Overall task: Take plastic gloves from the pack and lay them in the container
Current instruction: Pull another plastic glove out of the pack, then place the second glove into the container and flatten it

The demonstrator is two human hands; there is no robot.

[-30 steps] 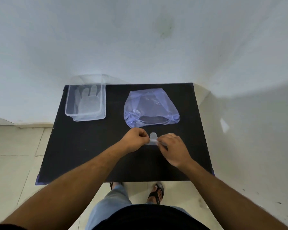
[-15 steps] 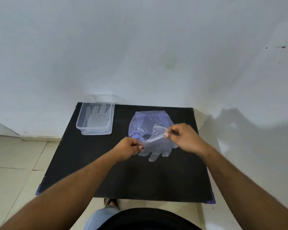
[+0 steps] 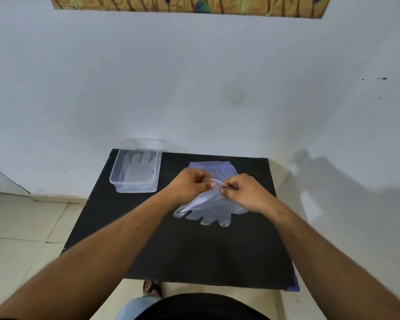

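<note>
A thin clear plastic glove (image 3: 206, 210) hangs fingers-down over the black table (image 3: 194, 255). My left hand (image 3: 192, 182) and my right hand (image 3: 243, 191) pinch its cuff edge close together, above the table. Behind them lies the bluish plastic pack (image 3: 214, 168), partly hidden by both hands. At the table's back left stands a clear rectangular container (image 3: 116, 179) with at least one glove (image 3: 140, 170) lying flat inside.
A white wall rises right behind the table, with a patterned picture edge (image 3: 189, 4) at the top. Tiled floor (image 3: 21, 227) lies to the left. My foot in a sandal (image 3: 151, 287) shows below the table's front edge.
Both hands have risen from the table's middle, drawing the glove up and open. My right hand, which had pulled out to the right, has come back close to my left. The camera tilted upward.
</note>
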